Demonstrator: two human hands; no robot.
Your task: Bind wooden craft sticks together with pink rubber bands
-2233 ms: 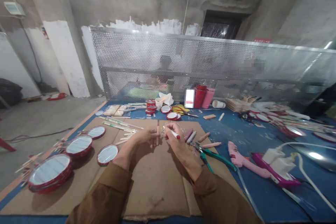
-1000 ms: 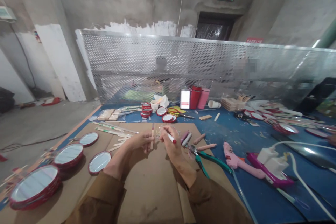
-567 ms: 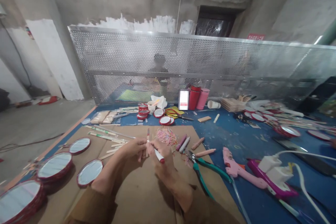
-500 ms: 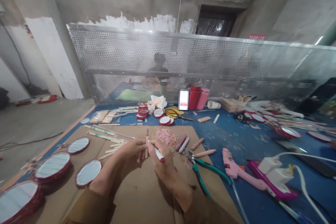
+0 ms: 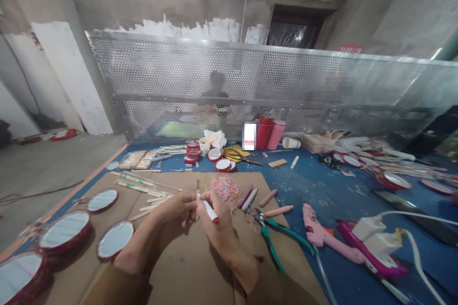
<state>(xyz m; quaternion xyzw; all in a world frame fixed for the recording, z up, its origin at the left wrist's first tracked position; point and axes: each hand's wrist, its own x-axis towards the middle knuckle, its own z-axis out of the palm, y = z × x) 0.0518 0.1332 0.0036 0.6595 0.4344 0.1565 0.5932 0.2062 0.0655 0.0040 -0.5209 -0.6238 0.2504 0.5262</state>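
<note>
My left hand [image 5: 182, 206] is closed on a thin wooden craft stick [image 5: 198, 185], held upright over the cardboard; its upper end looks reddish-brown. In my right hand [image 5: 220, 228] is a white marker [image 5: 209, 210] with a red end towards me. The marker's tip is at the stick, partly hidden by my fingers. More craft sticks [image 5: 150, 208] lie left of my hands. A heap of coloured rubber bands [image 5: 225, 188] sits just beyond my right hand. Purple and grey crayon-like markers [image 5: 246, 197] and green-handled pliers [image 5: 275, 231] lie to its right.
Cardboard [image 5: 186, 267] covers the near part of the blue table [image 5: 311, 176]. Several red-sided, white-faced drums [image 5: 66, 229] stand at left. A pink glue gun [image 5: 322, 236] and a purple power strip [image 5: 379, 262] with cables lie at right. A perforated metal screen [image 5: 171, 86] stands behind.
Both hands have shifted slightly left in view, with the stick and marker still held. The marker's tip stays close to the stick. The whole view has moved a little.
</note>
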